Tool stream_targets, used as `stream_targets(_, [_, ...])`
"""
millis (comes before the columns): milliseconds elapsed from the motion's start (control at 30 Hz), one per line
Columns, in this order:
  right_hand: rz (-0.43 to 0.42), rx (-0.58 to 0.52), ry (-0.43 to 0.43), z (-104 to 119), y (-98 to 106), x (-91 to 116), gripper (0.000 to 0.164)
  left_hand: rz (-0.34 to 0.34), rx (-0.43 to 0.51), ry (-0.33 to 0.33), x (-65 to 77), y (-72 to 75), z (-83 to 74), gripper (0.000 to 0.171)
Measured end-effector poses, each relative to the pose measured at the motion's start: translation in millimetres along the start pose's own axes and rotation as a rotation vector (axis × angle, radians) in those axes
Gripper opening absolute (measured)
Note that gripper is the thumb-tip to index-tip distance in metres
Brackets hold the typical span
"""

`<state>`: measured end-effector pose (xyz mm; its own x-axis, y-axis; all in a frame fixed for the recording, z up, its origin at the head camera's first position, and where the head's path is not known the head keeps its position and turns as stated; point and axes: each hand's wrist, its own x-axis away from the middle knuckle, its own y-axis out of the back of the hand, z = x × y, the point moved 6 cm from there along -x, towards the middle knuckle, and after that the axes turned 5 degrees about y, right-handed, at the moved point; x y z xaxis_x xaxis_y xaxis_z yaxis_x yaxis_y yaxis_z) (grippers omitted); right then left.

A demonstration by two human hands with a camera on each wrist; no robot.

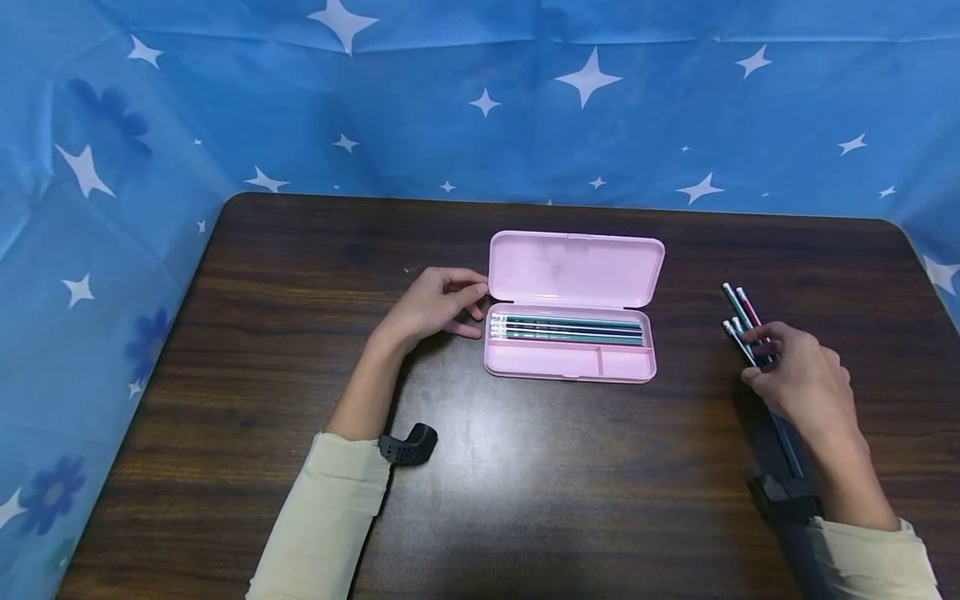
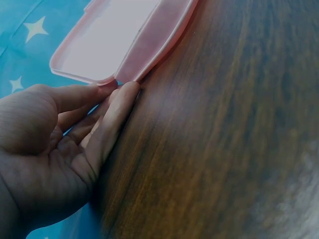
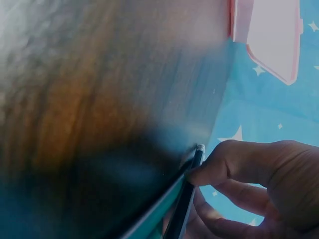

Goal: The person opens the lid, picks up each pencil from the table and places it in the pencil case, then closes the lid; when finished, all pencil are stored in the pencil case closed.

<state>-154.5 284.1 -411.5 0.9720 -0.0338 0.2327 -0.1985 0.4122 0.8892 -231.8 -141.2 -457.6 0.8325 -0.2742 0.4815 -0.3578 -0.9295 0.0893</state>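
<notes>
A pink pencil case lies unfolded on the table, its lid leaning back. Several pencils with dark, green and white bodies fill its long rear compartment; the two front compartments hold nothing. At the case's left end is my left hand, its loosely extended fingertips right at the hinge side, as the left wrist view also shows. To the right of the case, my right hand pinches a dark pencil near its silver end between thumb and fingers. More pencils, green and red among them, lie under and beyond those fingers.
The dark wooden table spreads around the case. A blue curtain with white stars hangs along its back and left edges. A black band sits at the left wrist, and a dark strap-like mount is by the right wrist.
</notes>
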Motion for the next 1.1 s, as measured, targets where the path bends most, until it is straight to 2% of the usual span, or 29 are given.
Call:
stream_targets(433, [-0.061,-0.042,0.026,-1,6,6,0.042,-0.003,-0.002,0.002,0.0,-1.4,0.4,0.031])
stream_targets(833, [-0.162,-0.105,0.154,31,10,10,0.040,0.003,-0.004,0.002,1.3,-1.9,-1.0,0.033])
stream_targets(1100, [-0.159,-0.145,0.211,58,8,5,0.041,-0.007,-0.008,0.005,0.7,-0.4,0.4,0.031])
